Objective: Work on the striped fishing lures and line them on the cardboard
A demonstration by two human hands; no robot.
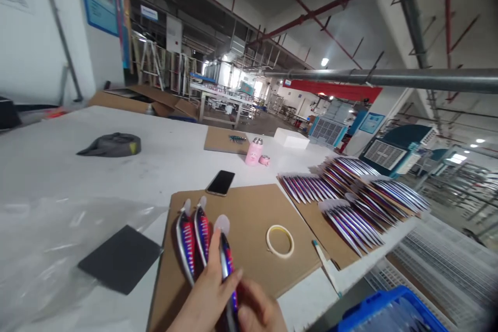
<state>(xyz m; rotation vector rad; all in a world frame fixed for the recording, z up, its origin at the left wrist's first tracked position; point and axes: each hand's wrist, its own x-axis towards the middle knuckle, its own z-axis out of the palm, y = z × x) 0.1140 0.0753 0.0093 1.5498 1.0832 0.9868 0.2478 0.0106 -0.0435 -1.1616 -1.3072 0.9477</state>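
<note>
A fishing lure [226, 259] with a red, purple and silver body and a clear round lip lies over the brown cardboard sheet [249, 218]. My left hand [210, 290] is closed around it, index finger stretched along its side toward the lip. At its near end, the curled fingers of my right hand [261, 307] also grip it. Just left of my hands, two similar lures [185, 241] lie side by side on the cardboard, lips pointing away. To the right rests a roll of cream-coloured tape [269, 241].
Several rows of lures [350, 223] lie on cardboard at the right. Around the sheet are a phone [221, 182], a pink bottle [254, 151], a slim white tool [326, 267], a dark square sheet [121, 259] and clear plastic [42, 254]. A blue bin [383, 303] stands below the table edge.
</note>
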